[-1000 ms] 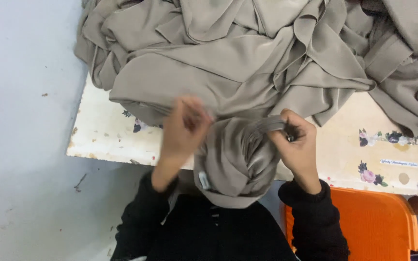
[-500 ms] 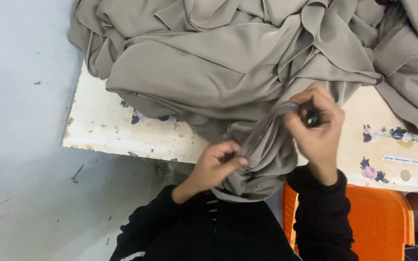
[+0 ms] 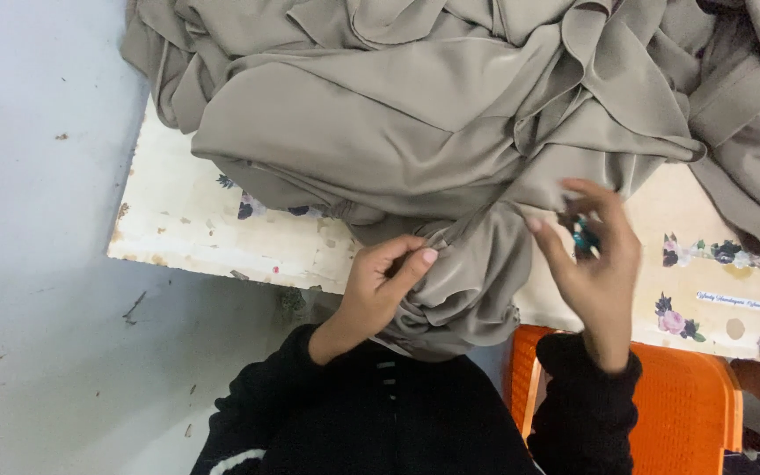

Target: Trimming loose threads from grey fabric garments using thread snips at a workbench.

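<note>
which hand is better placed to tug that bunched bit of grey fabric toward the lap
Left, most likely. The left hand already pinches the bunched grey fabric at the table edge, while the right hand is off the cloth, fingers spread, with a small teal object in it.

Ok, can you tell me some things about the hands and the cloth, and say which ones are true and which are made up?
1. The left hand pinches the grey-beige cloth. True.
2. The right hand is empty. False: it holds a small teal tool.
3. The cloth lies piled on a table with flower prints. True.
4. The chair is blue. False: it is orange.
5. The sleeves are white. False: they are black.
</note>
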